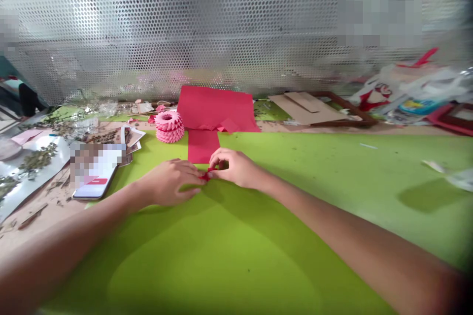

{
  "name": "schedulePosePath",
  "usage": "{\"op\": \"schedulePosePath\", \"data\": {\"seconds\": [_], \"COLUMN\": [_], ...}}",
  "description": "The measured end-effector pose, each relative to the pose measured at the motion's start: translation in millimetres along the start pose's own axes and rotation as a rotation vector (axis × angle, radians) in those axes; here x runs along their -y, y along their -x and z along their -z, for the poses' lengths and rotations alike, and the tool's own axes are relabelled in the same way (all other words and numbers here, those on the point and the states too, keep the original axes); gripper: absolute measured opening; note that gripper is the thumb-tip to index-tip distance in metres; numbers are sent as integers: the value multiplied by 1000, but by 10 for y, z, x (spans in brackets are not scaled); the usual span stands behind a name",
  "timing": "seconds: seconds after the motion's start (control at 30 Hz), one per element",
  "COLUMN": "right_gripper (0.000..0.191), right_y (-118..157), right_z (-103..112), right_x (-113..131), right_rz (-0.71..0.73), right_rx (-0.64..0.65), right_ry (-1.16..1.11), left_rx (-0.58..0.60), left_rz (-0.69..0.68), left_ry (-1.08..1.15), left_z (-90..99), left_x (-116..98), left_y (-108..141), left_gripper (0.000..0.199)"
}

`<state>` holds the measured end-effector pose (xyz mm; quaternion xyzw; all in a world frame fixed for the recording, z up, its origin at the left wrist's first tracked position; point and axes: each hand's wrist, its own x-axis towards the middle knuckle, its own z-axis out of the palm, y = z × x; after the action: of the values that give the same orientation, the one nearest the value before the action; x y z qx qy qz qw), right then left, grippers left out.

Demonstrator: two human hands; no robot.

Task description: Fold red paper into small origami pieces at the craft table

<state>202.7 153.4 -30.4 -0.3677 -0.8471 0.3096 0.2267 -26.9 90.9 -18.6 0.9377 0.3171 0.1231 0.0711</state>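
Observation:
My left hand (170, 182) and my right hand (231, 167) meet over a green mat (295, 236), pinching a small folded piece of red paper (205, 175) between their fingertips. Just beyond my fingers lies a rectangular red paper strip (203, 146), which runs back to a larger red paper sheet (212, 108) with small red scraps on it. To the left of the strip stands a pink folded-paper ring (169, 127) with layered, toothed edges and a central hole.
A smartphone (96, 172) lies at the mat's left edge beside a stack of printed cards (132, 139). Cardboard pieces (306, 109), a wooden frame (343, 107) and plastic bags (410, 91) lie along the back right. A perforated metal screen (221, 24) rises behind the table.

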Motion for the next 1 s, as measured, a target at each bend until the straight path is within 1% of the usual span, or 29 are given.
{"op": "schedulePosePath", "data": {"seconds": [0.2,0.3,0.43,0.5,0.6,0.67,0.77,1.0], "right_gripper": [10,10,12,14,17,20,26,33], "right_y": [-15,-21,7,47,120,153,167,148], "right_z": [-13,-17,-17,-19,-29,-37,-44,-61], "right_x": [-28,-32,-4,18,41,43,29,-40], "right_rz": [10,-7,-10,49,163,185,164,70], "right_rx": [6,5,17,7,-27,-44,-62,-89], "right_ry": [-3,-11,3,70,252,354,404,401], "left_rx": [-4,3,-1,3,-2,-6,-2,10], "left_rz": [1,-29,-1,18,29,38,47,86], "left_ry": [-50,-103,-162,-194,-208,-192,-158,-137], "left_z": [-13,-23,-30,-30,-25,-20,-8,-1], "left_x": [-5,-44,-132,-169,-197,-198,-192,-170], "left_y": [13,6,-19,-28,-36,-39,-42,-40], "left_gripper": [36,33,30,31,32,31,31,30]}}
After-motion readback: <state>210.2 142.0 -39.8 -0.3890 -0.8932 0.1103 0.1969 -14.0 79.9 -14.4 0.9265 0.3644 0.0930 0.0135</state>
